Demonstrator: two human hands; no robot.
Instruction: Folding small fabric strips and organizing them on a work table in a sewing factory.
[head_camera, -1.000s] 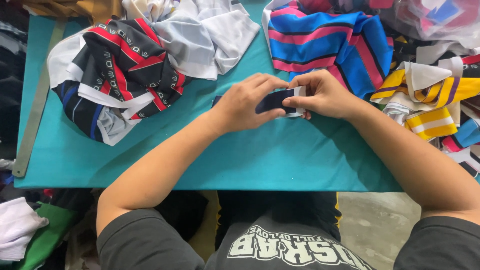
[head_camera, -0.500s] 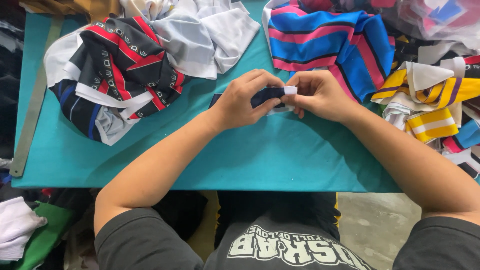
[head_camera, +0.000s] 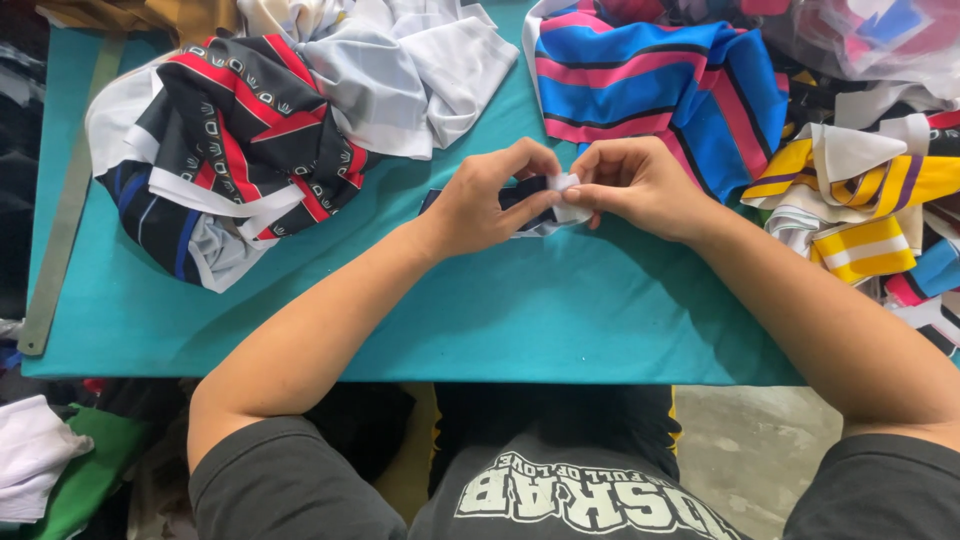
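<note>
Where both hands meet, a small white label (head_camera: 565, 183) tops dark cloth (head_camera: 520, 195).

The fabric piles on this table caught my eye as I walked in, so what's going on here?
A person sits at a teal table, both hands on a small dark cloth piece with a white tab. The left hand has it in its grip, while the right hand pinches the tab. A black, red and white pile lies to the left, striped blue and pink fabric behind, and yellow strips to the right.
</note>
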